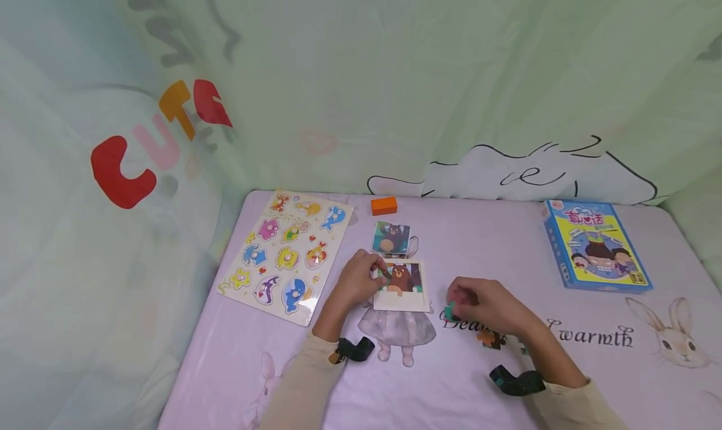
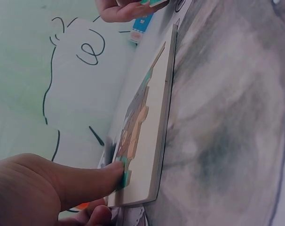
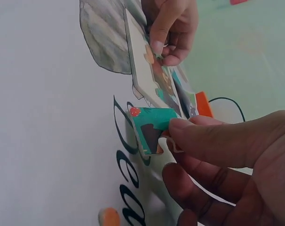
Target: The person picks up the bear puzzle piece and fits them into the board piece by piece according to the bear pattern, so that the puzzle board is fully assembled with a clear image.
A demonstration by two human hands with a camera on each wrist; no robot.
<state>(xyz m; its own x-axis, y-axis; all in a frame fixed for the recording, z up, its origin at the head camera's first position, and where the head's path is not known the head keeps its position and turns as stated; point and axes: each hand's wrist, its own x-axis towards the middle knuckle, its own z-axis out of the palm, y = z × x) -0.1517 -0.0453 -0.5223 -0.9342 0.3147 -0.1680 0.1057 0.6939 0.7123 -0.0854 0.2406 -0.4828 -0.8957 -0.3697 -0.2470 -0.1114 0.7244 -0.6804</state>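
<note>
A cream puzzle board with a partly filled brown bear picture lies before me. My left hand is at its left side, thumb and index finger pinching a green puzzle piece at the picture's lower left corner. To the right of the board, my right hand pinches another puzzle piece between thumb and fingers. That one is green with a dark patch and a red spotted corner. Below the right hand lie an orange and brown piece and a small green piece, partly hidden by the wrist.
A bear picture card lies just behind the board, with an orange block farther back. On the left is a sea-animal peg puzzle. A blue and yellow box lies at the right. Curtains hang behind the table.
</note>
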